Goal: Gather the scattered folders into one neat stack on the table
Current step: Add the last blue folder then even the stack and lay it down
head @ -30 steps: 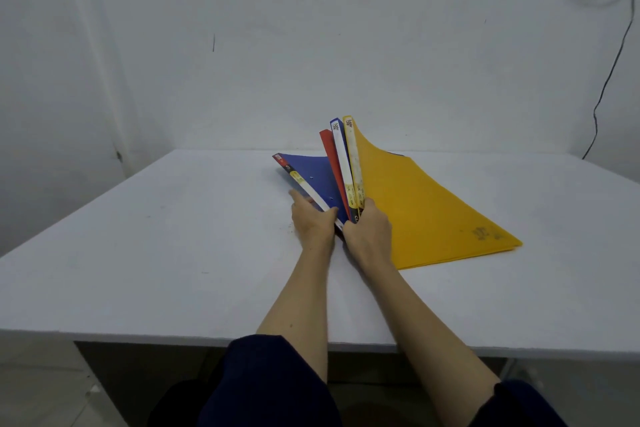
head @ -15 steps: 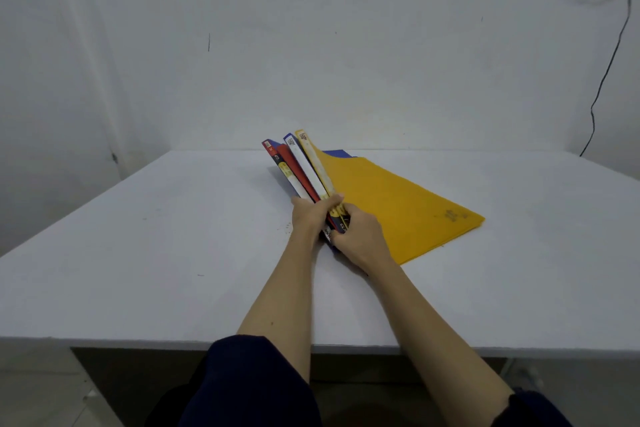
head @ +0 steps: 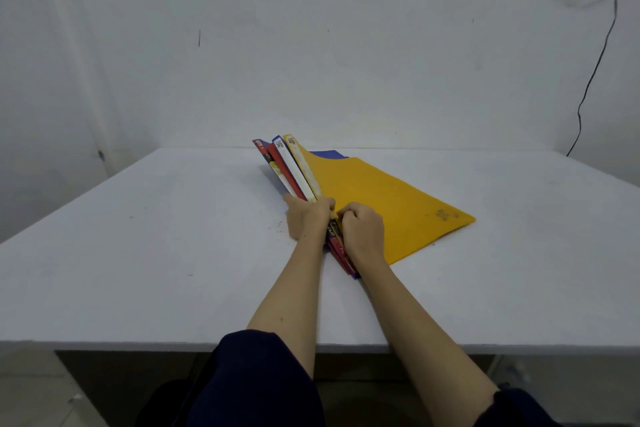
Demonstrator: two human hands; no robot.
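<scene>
Folders sit bunched near the middle of the white table, spines gathered together and lifted at the far end, fanning slightly. Yellow folder on top, its cover spreading out flat to the right, with a small dark mark near its right corner. Next to its spine, a white-labelled blue spine, then a red spine, then another blue folder's spine with a red and yellow label furthest left. A blue cover edge peeks out beyond the yellow cover at the far side. Near ends of the spines rest on the table between the forearms.

Left hand wraps the spine bundle from the left, fingers curled over it. Right hand closed in a fist on the right side of the same spines, pressing on the yellow cover. Both hands clamped on the bundle, knuckles almost touching.

Dark sleeves at the near edge. Black cable hangs down the white wall far right.
</scene>
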